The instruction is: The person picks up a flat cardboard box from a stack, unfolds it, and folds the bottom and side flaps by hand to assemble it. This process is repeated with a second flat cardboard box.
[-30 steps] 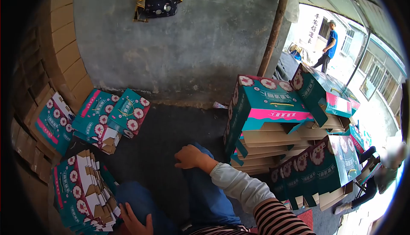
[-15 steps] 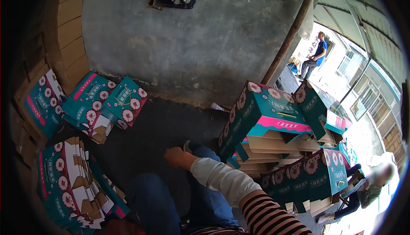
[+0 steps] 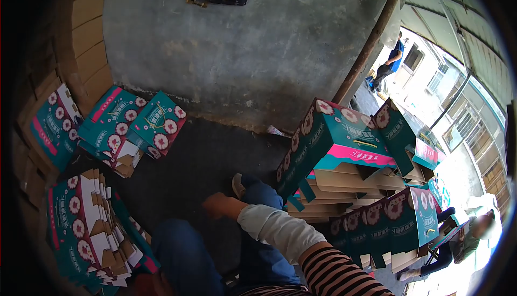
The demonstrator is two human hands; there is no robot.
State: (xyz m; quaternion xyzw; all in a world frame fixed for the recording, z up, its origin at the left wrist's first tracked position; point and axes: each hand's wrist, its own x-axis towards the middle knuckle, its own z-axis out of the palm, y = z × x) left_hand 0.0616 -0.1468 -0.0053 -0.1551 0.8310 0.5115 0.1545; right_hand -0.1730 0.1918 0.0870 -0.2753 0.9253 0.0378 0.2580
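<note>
My right hand is over the dark floor in front of my knees, apart from the boxes. Its fingers look curled in, a little smeared, with no object visible in them. A pale sleeve cover wraps the forearm over a striped sleeve. A dark reddish shape at the bottom left edge may be my left hand; its fingers are lost in shadow. Beside it stands a stack of flattened green printed cartons, with white and brown flaps fanned out. To the right of my right hand are opened-up green gift boxes with pink bands.
More green cartons lean by the wall at the left. A row of boxes stands at the lower right. Beyond it sits another person; a person in blue is in the yard. A wooden pole slants along the wall.
My right hand has shifted slightly left and down. My foot shows more beside it. The person in blue in the yard has moved left. The box stacks stay as they were.
</note>
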